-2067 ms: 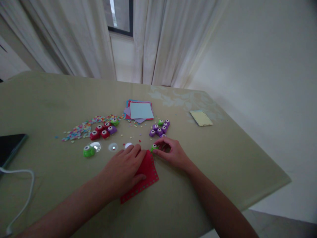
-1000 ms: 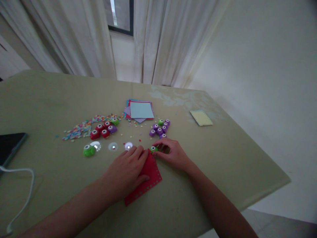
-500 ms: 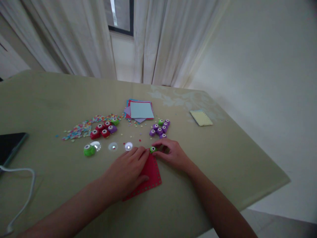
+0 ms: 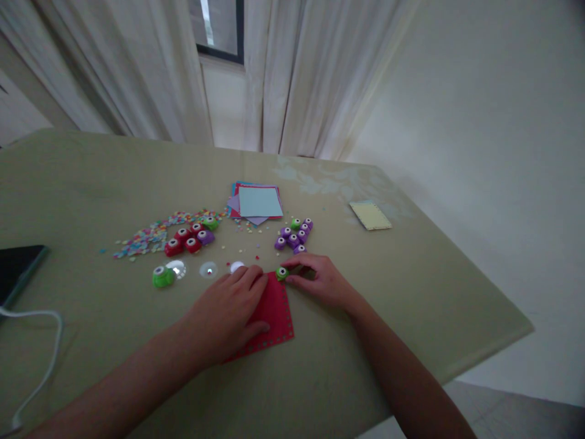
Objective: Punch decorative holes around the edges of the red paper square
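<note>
On the table, a red sheet of paper (image 4: 275,308) has small holes punched along its right and lower edges. My left hand (image 4: 235,308) lies over the sheet's left part with fingers stretched out, pressing it down. A small green craft punch (image 4: 282,274) with a round white button sits at the sheet's upper right corner. Thumb and fingers of my right hand (image 4: 317,277) hold this punch from its right side. Just beyond that hand stands a group of purple punches (image 4: 293,240) with one green punch (image 4: 296,224) among them.
Red punches (image 4: 183,236) stand beside colourful paper bits (image 4: 148,238). Another green punch (image 4: 163,277) and clear discs (image 4: 208,270) lie nearer. A stack of coloured paper (image 4: 260,202) is behind, a pale yellow sheet (image 4: 370,216) right. At left are a dark device (image 4: 18,268) and white cable (image 4: 57,347).
My left hand has shifted slightly left, showing more of the red paper. My right fingers have spread a little apart around the green punch, which stays at the corner.
</note>
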Demonstrator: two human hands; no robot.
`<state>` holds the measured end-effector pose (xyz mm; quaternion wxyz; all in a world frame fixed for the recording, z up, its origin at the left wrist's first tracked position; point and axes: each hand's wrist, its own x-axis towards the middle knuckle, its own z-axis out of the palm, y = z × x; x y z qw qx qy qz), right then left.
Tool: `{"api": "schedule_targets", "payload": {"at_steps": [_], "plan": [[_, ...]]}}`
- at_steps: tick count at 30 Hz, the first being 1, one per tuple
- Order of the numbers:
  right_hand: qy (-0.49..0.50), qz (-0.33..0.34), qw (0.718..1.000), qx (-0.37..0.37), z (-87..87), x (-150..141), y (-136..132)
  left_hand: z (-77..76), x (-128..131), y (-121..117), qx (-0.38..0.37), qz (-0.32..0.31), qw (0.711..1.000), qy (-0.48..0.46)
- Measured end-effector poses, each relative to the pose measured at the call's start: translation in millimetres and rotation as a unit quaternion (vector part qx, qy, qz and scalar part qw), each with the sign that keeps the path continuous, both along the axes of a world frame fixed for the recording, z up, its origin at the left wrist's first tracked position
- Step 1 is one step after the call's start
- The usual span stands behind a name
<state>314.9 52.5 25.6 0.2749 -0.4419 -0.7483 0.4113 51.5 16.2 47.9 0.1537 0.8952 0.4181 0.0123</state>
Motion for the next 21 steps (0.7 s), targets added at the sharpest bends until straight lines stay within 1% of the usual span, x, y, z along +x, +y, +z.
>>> {"api": "schedule_targets", "payload": {"at_steps": [9, 16, 21], "plan": [[0.008, 0.007, 1.0, -0.002, -1.9, 1.4, 1.5, 2.5, 3.1, -0.3, 0.003, -0.004, 1.0, 0.029], [0.014, 0.008, 1.0, -0.02, -1.9, 2.2, 0.5, 2.2, 2.8, -1.5, 0.0, -0.001, 1.0, 0.024], [0.017, 0.014, 0.999, -0.026, -2.5, 4.0, 1.1, 1.9, 1.8, -0.4, -0.008, 0.002, 1.0, 0.005]]}}
